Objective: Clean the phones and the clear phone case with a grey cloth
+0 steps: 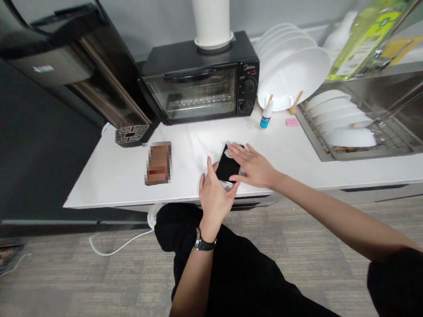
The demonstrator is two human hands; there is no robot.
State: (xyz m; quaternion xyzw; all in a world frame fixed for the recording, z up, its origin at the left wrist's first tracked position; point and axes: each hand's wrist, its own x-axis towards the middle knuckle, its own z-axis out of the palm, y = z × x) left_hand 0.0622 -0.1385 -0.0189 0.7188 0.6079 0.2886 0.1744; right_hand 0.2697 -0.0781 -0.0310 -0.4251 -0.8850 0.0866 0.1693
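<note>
A black-screened smartphone lies face up at the counter's front edge, slanted between my hands. My left hand steadies it at the near left side, thumb at the bottom edge, index finger stretched along the left. Over the phone's upper right part, my right hand presses a small white wipe against the screen with its fingertips. That hand's thumb reaches the phone's lower right corner. Most of the wipe is hidden under the fingers, and its material is hard to tell.
A pixelated brown object lies to the left. Behind stand a toaster oven and a drinks dispenser. A small white-and-blue bottle and pink slip are right, near racked plates and the sink.
</note>
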